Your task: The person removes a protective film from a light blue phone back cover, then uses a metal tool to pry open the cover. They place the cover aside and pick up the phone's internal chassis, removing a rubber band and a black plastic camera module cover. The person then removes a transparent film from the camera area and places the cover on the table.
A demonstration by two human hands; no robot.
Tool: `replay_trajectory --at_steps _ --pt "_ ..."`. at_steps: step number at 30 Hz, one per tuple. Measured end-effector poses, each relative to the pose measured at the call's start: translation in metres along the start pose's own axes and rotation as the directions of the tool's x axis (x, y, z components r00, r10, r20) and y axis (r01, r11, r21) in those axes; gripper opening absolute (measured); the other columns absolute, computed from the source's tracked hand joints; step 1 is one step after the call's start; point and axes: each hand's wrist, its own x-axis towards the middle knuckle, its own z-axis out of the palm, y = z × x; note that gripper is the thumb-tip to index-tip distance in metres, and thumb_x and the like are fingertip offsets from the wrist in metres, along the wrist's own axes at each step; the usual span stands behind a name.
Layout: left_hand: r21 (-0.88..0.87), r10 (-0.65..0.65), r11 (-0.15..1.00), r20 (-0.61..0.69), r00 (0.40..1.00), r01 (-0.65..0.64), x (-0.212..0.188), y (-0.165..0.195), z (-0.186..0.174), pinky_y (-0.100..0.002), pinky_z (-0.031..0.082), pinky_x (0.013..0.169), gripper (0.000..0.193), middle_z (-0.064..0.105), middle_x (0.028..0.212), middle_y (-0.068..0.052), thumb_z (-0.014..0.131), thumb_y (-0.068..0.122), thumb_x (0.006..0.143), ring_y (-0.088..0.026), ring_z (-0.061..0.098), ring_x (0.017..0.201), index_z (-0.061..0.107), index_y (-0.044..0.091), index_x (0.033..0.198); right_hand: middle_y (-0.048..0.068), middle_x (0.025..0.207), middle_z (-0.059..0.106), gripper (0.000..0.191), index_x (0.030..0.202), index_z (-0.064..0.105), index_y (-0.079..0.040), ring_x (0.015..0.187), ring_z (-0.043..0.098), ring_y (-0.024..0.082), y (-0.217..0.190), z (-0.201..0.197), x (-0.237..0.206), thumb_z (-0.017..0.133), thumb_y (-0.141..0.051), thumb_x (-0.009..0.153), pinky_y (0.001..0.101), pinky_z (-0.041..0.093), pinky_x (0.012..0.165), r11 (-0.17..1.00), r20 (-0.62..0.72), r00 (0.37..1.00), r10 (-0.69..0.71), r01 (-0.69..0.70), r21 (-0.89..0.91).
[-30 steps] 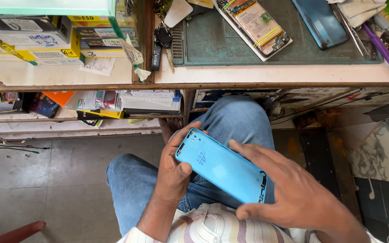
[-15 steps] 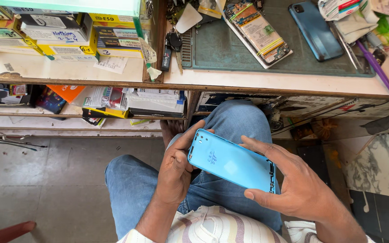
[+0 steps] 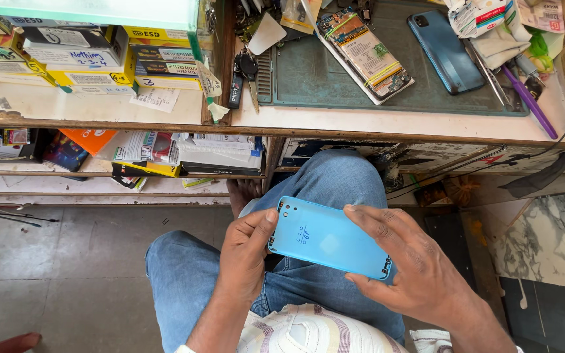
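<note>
I have a light blue phone back cover (image 3: 330, 237) held over my lap, above my jeans-clad knees and below the front edge of the bench (image 3: 387, 125). My left hand (image 3: 244, 252) is closed around the cover's left end, thumb pressed on the top corner beside the small camera holes, fingers curled underneath. My right hand (image 3: 408, 261) grips the right end: fingers spread flat across the top face, thumb hooked under the lower right corner. The cover lies tilted, its left end higher than its right, outer face toward me, with a small handwritten mark near the left.

Up on the bench, a dark green work mat (image 3: 335, 82) carries an opened phone (image 3: 365, 55) with its insides showing, lying diagonally, and a dark teal phone (image 3: 445, 51) face down just to its right. A purple pen-like tool (image 3: 528, 100) lies near the mat's right edge, beside tweezers. To the left, stacked yellow and white boxes (image 3: 86, 52) sit on the bench top, and the shelf (image 3: 99, 175) below holds more packets and boxes. Grey floor tiles show beneath my left knee.
</note>
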Motion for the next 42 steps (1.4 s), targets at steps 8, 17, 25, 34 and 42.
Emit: replay_trajectory --at_steps 8,17,25,34,42 --pt "0.044 -0.118 0.992 -0.063 0.991 0.121 0.002 -0.003 -0.008 -0.023 0.044 0.059 0.037 0.074 0.076 -0.006 0.074 0.031 0.093 -0.008 0.06 0.065 0.079 -0.005 0.098 0.018 0.133 0.065 0.091 0.15 0.046 -0.011 0.119 0.064 0.038 0.006 0.004 -0.002 0.085 -0.032 0.07 0.0508 0.054 0.095 0.999 0.028 0.999 0.037 -0.038 0.033" --pt "-0.052 -0.116 0.992 0.02 0.993 0.117 0.004 0.0 -0.005 -0.03 0.057 0.064 0.045 0.077 0.08 -0.012 0.059 0.039 0.098 -0.017 0.072 0.072 0.072 -0.004 0.094 0.018 0.137 0.063 0.091 0.15 0.047 -0.008 0.122 0.063 0.034 0.009 -0.013 0.002 0.086 -0.032 0.071 0.0476 0.05 0.104 0.999 -0.013 0.999 0.031 -0.031 0.015" --pt "-0.007 -0.172 0.985 -0.066 0.983 0.172 0.006 0.002 -0.012 -0.035 0.061 0.062 0.049 0.076 0.084 -0.017 0.047 0.04 0.103 -0.025 0.075 0.073 0.069 -0.004 0.104 0.021 0.145 0.061 0.093 0.155 0.045 -0.005 0.134 0.062 0.034 0.095 -0.076 0.04 0.085 -0.039 0.079 0.0449 0.05 0.108 0.967 -0.451 0.864 0.223 -0.256 -0.013" --pt "-0.021 -0.189 0.982 -0.084 0.978 0.188 0.013 -0.018 -0.039 -0.034 0.061 0.054 0.048 0.076 0.082 -0.017 0.047 0.036 0.102 -0.025 0.076 0.068 0.069 -0.006 0.105 0.022 0.133 0.067 0.086 0.149 0.049 -0.005 0.124 0.062 0.036 0.184 -0.107 0.103 0.088 -0.036 0.08 0.0491 0.049 0.102 0.874 -0.496 0.814 0.301 -0.443 -0.197" --pt "-0.032 -0.199 0.98 -0.046 0.979 0.198 0.019 -0.025 -0.04 -0.033 0.061 0.054 0.046 0.076 0.083 -0.017 0.048 0.034 0.101 -0.024 0.077 0.068 0.07 -0.006 0.106 0.018 0.128 0.066 0.079 0.153 0.049 0.003 0.107 0.066 0.022 0.184 -0.134 0.079 0.077 -0.036 0.089 0.0338 0.055 0.086 0.68 -0.254 0.825 0.505 -0.2 0.705"
